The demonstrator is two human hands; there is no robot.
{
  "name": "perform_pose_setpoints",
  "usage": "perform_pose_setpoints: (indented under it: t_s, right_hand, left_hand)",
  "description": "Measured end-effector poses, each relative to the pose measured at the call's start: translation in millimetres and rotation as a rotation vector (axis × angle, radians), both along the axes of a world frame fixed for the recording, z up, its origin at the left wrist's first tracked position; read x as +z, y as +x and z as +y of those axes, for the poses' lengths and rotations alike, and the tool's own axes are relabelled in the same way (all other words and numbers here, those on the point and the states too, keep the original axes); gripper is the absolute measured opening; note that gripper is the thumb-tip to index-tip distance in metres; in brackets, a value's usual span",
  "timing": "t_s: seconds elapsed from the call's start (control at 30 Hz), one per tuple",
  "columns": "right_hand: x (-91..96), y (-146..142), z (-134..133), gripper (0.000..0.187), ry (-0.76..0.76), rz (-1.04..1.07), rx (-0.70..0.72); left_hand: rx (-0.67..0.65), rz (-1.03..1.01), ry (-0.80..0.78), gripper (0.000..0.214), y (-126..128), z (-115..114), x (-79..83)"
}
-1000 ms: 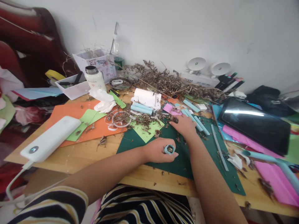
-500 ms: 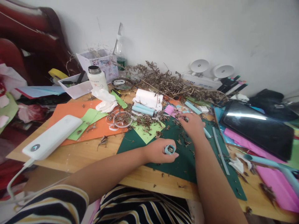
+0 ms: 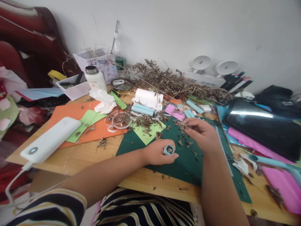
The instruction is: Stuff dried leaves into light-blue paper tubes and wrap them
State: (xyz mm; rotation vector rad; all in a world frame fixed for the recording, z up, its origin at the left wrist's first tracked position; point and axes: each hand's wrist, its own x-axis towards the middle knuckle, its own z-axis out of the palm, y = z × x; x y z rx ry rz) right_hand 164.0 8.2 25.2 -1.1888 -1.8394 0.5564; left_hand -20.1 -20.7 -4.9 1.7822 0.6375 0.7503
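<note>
My left hand (image 3: pixel 158 153) rests on the dark green mat (image 3: pixel 185 160) and is closed round a small light-blue paper tube (image 3: pixel 168 150), held upright with dried bits showing in its open top. My right hand (image 3: pixel 202 133) hovers just above the mat to the right of it, fingers pinched on a tuft of dried leaves (image 3: pixel 182 126). More crumbs of dried leaf lie scattered on the mat between the two hands.
A heap of dried twigs (image 3: pixel 169 80) lies along the wall. Several light-blue paper rolls (image 3: pixel 142 110), coloured paper sheets (image 3: pixel 77 117), a white power bank (image 3: pixel 50 139), a white flask (image 3: pixel 94 78), a clear tape ring (image 3: pixel 121 120) and a black tablet (image 3: pixel 261 125) crowd the wooden table (image 3: pixel 77 157).
My right hand has drawn back from the far leaf pile toward me, lifted off the mat and pinched up dried leaves. My left hand has kept hold of the tube.
</note>
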Motion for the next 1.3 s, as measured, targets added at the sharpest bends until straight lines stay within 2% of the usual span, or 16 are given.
perform_pose_setpoints:
  t_s: [0.13, 0.23, 0.4, 0.63, 0.73, 0.97, 1.07, 1.2, 1.3]
  right_hand:
    - [17.6, -10, -12, 0.008, 0.057, 0.002, 0.378]
    - [31.6, -20, -21, 0.008, 0.085, -0.128, 0.489]
    - [42.2, -31, -35, 0.009, 0.193, -0.385, 0.362]
    - [44.4, -34, -44, 0.016, 0.34, -0.539, 0.381]
    - [44.9, -36, -50, 0.02, 0.395, -0.603, 0.323]
    - [39.1, -40, -52, 0.023, 0.392, -0.512, 0.289]
    - [33.6, -47, -50, 0.01, 0.406, -0.431, 0.223]
    - [28.7, -51, -48, 0.003, 0.3, -0.386, 0.186]
    - [25.6, -49, -45, 0.013, 0.225, -0.327, 0.214]
  left_hand:
    - [-0.017, -0.017, -0.04, 0.019, 2, 1, -1.8]
    - [-0.011, -0.058, -0.084, 0.017, 4, 2, -1.9]
    - [-0.018, -0.084, -0.123, 0.01, 6, 4, -3.9]
    - [-0.013, -0.076, -0.154, 0.009, 6, 4, -9.5]
    - [-0.01, -0.024, -0.129, 0.016, 5, 4, -9.3]
    - [-0.059, 0.065, 0.035, 0.018, 4, 6, -13.1]
    - [-0.052, 0.087, 0.076, 0.019, 4, 7, -11.2]
    - [-0.068, 0.092, 0.157, 0.007, 3, 8, -8.0]
    - [-0.091, 0.053, 0.204, 0.007, 1, 8, -7.8]
